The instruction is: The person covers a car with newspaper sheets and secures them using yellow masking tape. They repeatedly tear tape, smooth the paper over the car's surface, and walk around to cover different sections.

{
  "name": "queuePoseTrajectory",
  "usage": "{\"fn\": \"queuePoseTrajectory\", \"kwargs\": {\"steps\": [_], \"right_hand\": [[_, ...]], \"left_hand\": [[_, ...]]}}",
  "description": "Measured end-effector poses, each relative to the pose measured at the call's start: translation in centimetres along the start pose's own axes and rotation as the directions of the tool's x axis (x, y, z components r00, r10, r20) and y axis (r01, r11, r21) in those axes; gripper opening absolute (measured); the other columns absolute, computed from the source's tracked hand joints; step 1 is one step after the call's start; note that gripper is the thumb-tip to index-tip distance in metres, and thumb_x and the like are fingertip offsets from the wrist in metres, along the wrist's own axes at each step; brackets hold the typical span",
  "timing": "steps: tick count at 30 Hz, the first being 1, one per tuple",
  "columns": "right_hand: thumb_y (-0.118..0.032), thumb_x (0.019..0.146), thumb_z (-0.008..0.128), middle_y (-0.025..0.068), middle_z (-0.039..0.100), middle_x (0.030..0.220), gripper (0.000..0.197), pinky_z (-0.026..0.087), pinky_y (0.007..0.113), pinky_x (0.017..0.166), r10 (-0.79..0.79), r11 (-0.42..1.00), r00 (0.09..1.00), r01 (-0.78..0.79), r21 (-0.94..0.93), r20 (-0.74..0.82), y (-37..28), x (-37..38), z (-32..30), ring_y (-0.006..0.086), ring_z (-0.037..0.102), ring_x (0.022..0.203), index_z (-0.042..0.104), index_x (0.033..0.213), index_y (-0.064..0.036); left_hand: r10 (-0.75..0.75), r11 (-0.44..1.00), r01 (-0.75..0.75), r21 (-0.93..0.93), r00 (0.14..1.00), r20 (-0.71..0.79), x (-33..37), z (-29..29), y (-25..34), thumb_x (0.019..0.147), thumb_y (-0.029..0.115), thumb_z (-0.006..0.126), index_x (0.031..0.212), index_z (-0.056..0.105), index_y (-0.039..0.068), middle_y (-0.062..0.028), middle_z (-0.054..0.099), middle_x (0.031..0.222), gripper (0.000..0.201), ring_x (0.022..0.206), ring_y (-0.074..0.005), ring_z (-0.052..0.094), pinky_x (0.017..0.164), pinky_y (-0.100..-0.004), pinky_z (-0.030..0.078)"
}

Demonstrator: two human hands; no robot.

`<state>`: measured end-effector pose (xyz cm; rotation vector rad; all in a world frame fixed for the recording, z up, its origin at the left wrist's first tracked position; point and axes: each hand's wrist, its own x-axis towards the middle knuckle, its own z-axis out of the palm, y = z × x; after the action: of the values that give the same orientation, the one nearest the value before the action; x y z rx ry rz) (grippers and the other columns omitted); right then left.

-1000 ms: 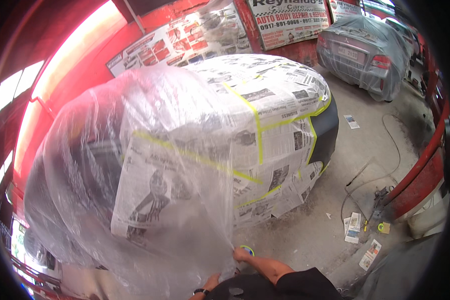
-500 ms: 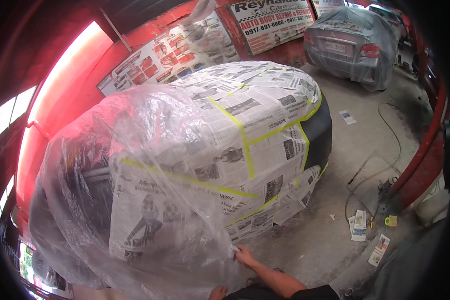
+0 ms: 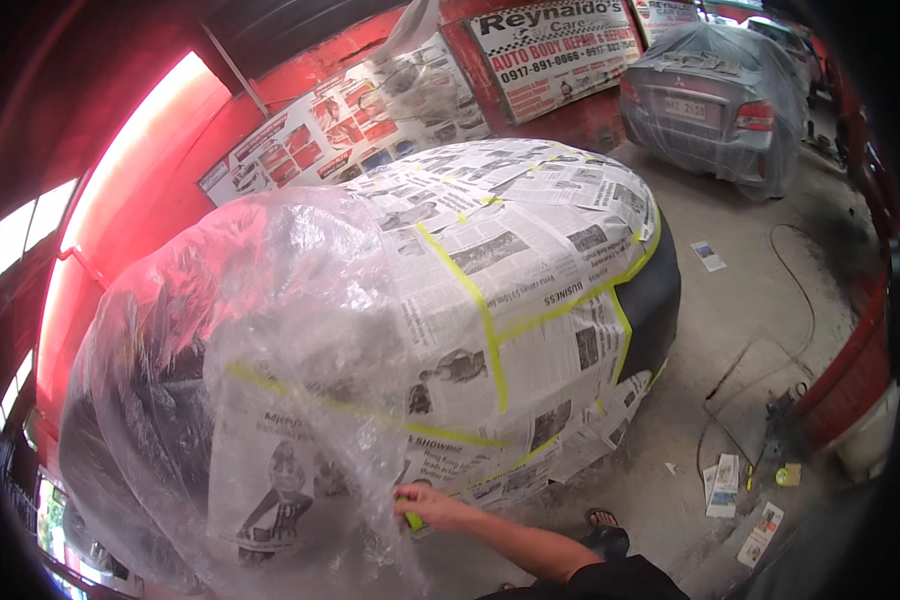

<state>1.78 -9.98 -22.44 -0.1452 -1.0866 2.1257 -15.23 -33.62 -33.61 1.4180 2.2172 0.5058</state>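
My right hand (image 3: 432, 507) is closed around a roll of yellow-green masking tape (image 3: 414, 521), of which only a part shows. It is at the loose edge of a clear plastic sheet (image 3: 150, 430), low on the side of a dark car (image 3: 658, 300); whether the fingers also grip the sheet I cannot tell. The sheet drapes over the car's left part. Newspaper pages (image 3: 540, 300) cover much of the rest, joined by yellow-green tape strips (image 3: 465, 287). One taped seam runs under the plastic. My left hand is out of view.
A grey car (image 3: 685, 105) wrapped in plastic stands at the back right. On the concrete floor lie a thin hose (image 3: 805, 290), newspaper pieces (image 3: 722, 485) and a yellow tape roll (image 3: 788, 475). A red post (image 3: 850, 350) rises at the right. My sandalled foot (image 3: 602, 517) is below the car.
My right hand has moved left along the car, and the plastic's edge has shifted left with it, baring more newspaper. The tape roll now shows in it. My left hand has left the view.
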Motion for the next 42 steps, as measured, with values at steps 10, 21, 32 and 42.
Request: {"fn": "queuePoseTrajectory", "kwargs": {"steps": [10,21,32,42], "right_hand": [[-0.019,0.097,0.057,-0.0014,0.054,0.083,0.025,0.042,0.024,0.063,-0.157,0.988,0.975,0.156,0.019,0.158,-14.4,-0.4,-0.3,0.0055,0.052,0.073,0.056,0.114,-0.0023],[-0.009,0.092,0.051,0.0247,0.055,0.094,0.031,0.046,0.048,0.076,-0.958,0.278,0.285,0.905,-0.323,-0.028,-35.2,12.5,10.7,0.0388,0.058,0.082,0.044,0.117,0.0063],[-0.01,0.092,0.054,0.0247,0.053,0.115,0.046,0.051,0.041,0.072,-0.637,0.759,0.754,0.65,-0.045,0.161,-26.6,3.2,8.1,0.0305,0.064,0.077,0.039,0.131,0.0113],[-0.024,0.094,0.064,0.0042,0.058,0.086,0.034,0.052,0.029,0.06,0.352,0.922,0.907,-0.378,-0.08,-0.229,8.9,-9.2,-4.4,0.0113,0.06,0.069,0.057,0.115,0.0015]], "left_hand": [[-0.255,0.966,0.251,-0.063,0.886,-0.386,-1.5,-0.8,15.3,0.102,0.032,0.045,0.125,0.05,-0.016,-0.0334,0.056,0.126,0.054,0.118,-0.0424,0.053,0.103,-0.042,0.04],[-0.127,0.984,0.18,-0.009,0.655,-0.745,-0.1,-11.8,29.5,0.103,0.034,0.043,0.128,0.05,-0.01,-0.0302,0.055,0.128,0.051,0.117,-0.0414,0.052,0.102,-0.0434,0.038],[0.019,0.913,0.291,0.285,0.669,-0.743,-5.1,-8.1,15.0,0.104,0.021,0.041,0.119,0.054,-0.011,-0.0306,0.059,0.117,0.038,0.103,-0.0424,0.055,0.09,-0.0476,0.041],[-0.044,0.984,0.085,0.154,0.967,-0.252,-4.1,0.0,-0.4,0.092,0.019,0.058,0.107,0.067,0.0,-0.0221,0.066,0.101,0.026,0.097,-0.0402,0.062,0.088,-0.0436,0.048]]}}
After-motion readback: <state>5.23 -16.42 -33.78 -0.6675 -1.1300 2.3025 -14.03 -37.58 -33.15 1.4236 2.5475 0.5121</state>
